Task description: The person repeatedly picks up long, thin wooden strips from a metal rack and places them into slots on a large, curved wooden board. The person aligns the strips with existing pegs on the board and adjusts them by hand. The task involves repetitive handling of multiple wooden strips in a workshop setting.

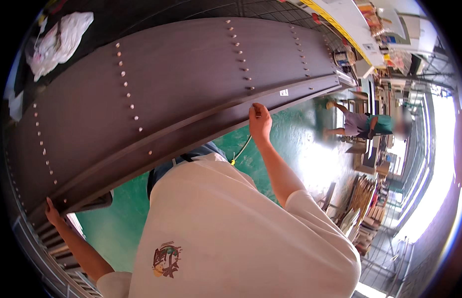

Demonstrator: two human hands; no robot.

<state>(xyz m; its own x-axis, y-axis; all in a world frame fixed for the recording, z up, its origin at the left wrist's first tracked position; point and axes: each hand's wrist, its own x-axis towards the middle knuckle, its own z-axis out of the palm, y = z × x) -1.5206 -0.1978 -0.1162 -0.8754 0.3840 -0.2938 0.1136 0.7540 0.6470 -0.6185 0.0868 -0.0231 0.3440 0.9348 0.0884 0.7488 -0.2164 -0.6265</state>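
A large dark brown board [186,69] stretches across in front of me, with rows of small pale peg-like studs [128,94] on its face. A long dark strip [191,117] runs along its near side. At the far left end my left hand [53,212] is closed on the board's near edge, its fingertips on top. My right hand [260,123] is at the near edge, right of the middle, with fingers curled in a pinch. Whatever is between those fingertips is too small to make out. A small white label [283,93] sits on the strip beyond it.
A crumpled white plastic bag [62,42] lies beyond the board at far left. A thin cord [242,150] hangs over the green floor [126,208]. At right, another person [372,124] stands near benches, with stacked wooden pieces [357,203] close by. A yellow-edged white surface [340,27] is at upper right.
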